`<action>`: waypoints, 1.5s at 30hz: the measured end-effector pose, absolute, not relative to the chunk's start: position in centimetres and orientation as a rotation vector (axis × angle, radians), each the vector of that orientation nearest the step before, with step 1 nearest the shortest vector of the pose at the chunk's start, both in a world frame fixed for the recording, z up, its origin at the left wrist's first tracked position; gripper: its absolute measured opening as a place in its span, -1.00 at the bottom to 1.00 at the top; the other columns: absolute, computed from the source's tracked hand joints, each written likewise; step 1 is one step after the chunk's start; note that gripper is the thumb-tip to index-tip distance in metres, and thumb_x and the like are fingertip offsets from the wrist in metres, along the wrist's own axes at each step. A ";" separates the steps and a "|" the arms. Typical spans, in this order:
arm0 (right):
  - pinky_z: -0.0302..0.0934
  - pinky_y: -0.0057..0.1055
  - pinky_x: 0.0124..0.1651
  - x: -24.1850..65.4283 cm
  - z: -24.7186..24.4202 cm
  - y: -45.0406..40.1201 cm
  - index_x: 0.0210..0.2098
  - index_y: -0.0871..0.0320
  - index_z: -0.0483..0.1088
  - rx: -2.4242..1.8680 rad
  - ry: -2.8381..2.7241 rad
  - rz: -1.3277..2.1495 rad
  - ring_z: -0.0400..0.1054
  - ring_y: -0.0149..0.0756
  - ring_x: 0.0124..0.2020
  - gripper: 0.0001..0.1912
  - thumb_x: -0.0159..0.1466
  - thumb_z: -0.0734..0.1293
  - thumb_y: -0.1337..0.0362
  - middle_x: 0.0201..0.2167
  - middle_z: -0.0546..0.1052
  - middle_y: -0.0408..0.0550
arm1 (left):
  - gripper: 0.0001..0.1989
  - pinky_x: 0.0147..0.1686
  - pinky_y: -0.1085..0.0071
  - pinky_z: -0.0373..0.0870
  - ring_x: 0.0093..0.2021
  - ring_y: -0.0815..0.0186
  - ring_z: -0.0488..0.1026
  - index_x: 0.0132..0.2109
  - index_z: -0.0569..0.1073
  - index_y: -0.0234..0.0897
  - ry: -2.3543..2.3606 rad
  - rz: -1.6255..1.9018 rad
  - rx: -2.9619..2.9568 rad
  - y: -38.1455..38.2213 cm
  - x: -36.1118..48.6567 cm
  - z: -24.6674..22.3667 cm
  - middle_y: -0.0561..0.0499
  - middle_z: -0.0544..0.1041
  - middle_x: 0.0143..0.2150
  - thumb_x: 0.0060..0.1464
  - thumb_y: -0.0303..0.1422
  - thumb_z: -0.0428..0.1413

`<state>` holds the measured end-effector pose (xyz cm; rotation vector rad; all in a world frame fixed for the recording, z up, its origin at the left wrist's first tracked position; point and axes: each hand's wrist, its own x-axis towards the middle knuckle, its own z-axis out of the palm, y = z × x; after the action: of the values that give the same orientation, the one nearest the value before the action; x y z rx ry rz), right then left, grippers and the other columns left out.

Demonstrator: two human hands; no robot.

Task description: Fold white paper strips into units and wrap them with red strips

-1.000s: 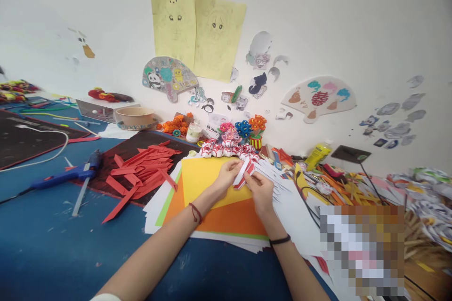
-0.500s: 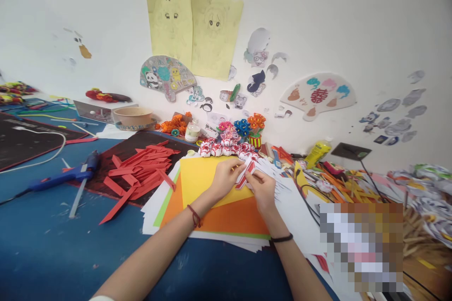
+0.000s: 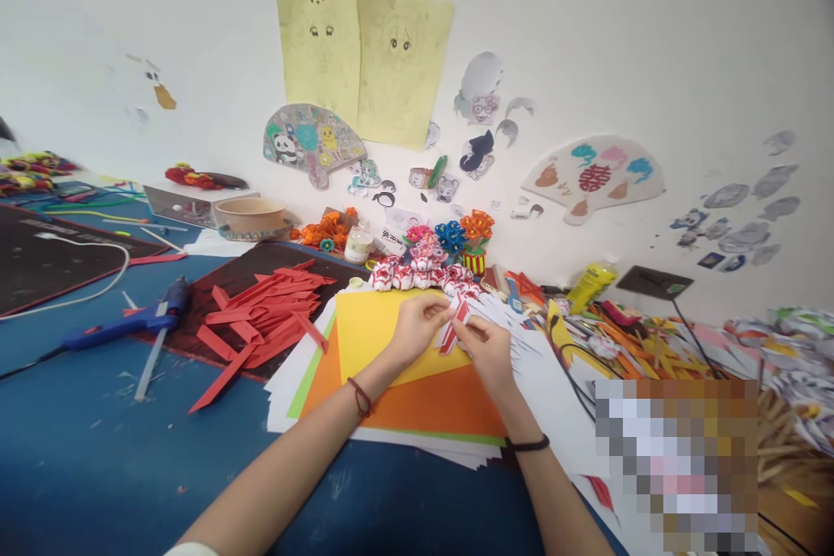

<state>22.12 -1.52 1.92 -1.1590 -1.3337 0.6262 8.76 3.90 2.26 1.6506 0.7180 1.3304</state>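
Observation:
Between the fingertips of both hands is a small red-and-white folded paper piece (image 3: 450, 336), held above stacked coloured sheets. My left hand (image 3: 420, 330) pinches its upper left side, fingers closed. My right hand (image 3: 486, 347) grips it from the right with thumb and fingers. Beneath them lie a yellow sheet (image 3: 368, 334) and an orange sheet (image 3: 417, 408) on white paper. Just beyond the hands stands a row of red-and-white folded paper pieces (image 3: 402, 277). Part of the held piece is hidden by my fingers.
Left of the sheets, folded red paper strips (image 3: 261, 317) pile on a dark mat. A blue glue gun (image 3: 123, 326) with its cord lies further left. Behind are a round bowl (image 3: 251, 215), paper flowers (image 3: 449, 236) and a yellow bottle (image 3: 592, 282). Mixed paper scraps (image 3: 658, 347) crowd the right.
The red-and-white paper piece has turned slightly more upright between my fingers. Both hands stay over the sheets, and the whole view has shifted a little.

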 end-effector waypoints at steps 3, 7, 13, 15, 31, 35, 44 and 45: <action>0.10 -0.48 -0.50 22.1 2.2 -1.6 -0.57 0.21 0.38 -1.156 -1.382 0.643 0.18 -0.40 -0.55 -0.64 0.12 0.40 0.03 -0.62 0.33 -0.19 | -0.71 -0.34 0.42 0.37 -0.41 0.31 0.45 -0.28 0.54 -0.38 0.674 1.310 1.580 3.9 8.7 2.3 -0.07 0.56 -0.39 -0.02 -0.20 0.22; 0.16 -0.47 -0.48 22.2 2.2 -1.6 -0.52 0.23 0.45 -1.174 -1.377 0.681 0.25 -0.36 -0.53 -0.64 0.10 0.41 0.01 -0.58 0.42 -0.14 | -0.70 -0.30 0.41 0.36 -0.40 0.32 0.44 -0.32 0.53 -0.38 0.655 1.310 1.591 3.9 8.7 2.4 -0.07 0.55 -0.40 -0.04 -0.18 0.24; 0.19 -0.46 -0.48 22.4 2.1 -1.6 -0.54 0.23 0.44 -1.205 -1.372 0.670 0.29 -0.34 -0.55 -0.63 0.09 0.41 0.01 -0.59 0.44 -0.12 | -0.71 -0.33 0.42 0.35 -0.41 0.33 0.42 -0.32 0.53 -0.39 0.659 1.338 1.577 3.8 8.9 2.4 -0.06 0.54 -0.41 -0.05 -0.19 0.25; 0.20 -0.44 -0.46 22.4 2.1 -1.6 -0.54 0.24 0.45 -1.256 -1.369 0.599 0.31 -0.32 -0.55 -0.63 0.09 0.41 0.01 -0.60 0.46 -0.10 | -0.72 -0.32 0.42 0.36 -0.40 0.33 0.43 -0.32 0.53 -0.39 0.685 1.355 1.582 3.8 8.9 2.3 -0.06 0.54 -0.41 -0.04 -0.20 0.24; 0.16 -0.44 -0.49 22.0 1.9 -1.7 -0.61 0.21 0.38 -1.259 -1.422 0.726 0.32 -0.29 -0.54 -0.56 0.09 0.39 -0.05 -0.62 0.46 -0.10 | -0.93 -0.21 0.36 0.28 -0.27 0.20 0.49 -0.38 0.55 -0.29 1.362 0.691 2.509 5.3 -0.3 7.5 -0.08 0.58 -0.36 -0.03 -0.48 0.16; 0.14 -0.44 -0.48 21.8 1.7 -1.5 -0.58 0.22 0.43 -1.268 -1.428 0.719 0.31 -0.29 -0.53 -0.55 0.08 0.38 -0.09 -0.61 0.45 -0.09 | -0.78 -0.19 0.31 0.20 -0.27 0.19 0.47 -0.41 0.53 -0.22 1.642 0.451 2.591 4.1 -7.0 9.9 -0.02 0.57 -0.38 -0.17 -0.62 0.10; -0.02 -0.47 -0.52 21.6 1.6 -1.4 -0.67 0.17 0.25 -1.295 -1.479 0.652 0.08 -0.44 -0.60 -0.55 0.12 0.38 -0.02 -0.68 0.23 -0.23 | -0.88 -0.28 0.35 0.13 -0.24 0.18 0.46 -0.48 0.49 -0.29 1.724 -0.017 2.643 2.2 -8.2 8.6 -0.10 0.58 -0.31 -0.11 -0.58 0.13; -0.03 -0.47 -0.52 21.6 1.6 -1.5 -0.67 0.17 0.23 -1.293 -1.484 0.650 0.06 -0.45 -0.59 -0.55 0.12 0.37 -0.01 -0.68 0.21 -0.24 | -0.86 -0.29 0.36 0.13 -0.24 0.18 0.46 -0.49 0.48 -0.30 1.716 -0.035 2.639 2.4 -8.1 8.5 -0.10 0.58 -0.32 -0.13 -0.61 0.13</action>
<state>21.59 -1.48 1.64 -1.2930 -1.4844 0.6503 -8.11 2.36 8.49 2.6386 1.7159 -0.0346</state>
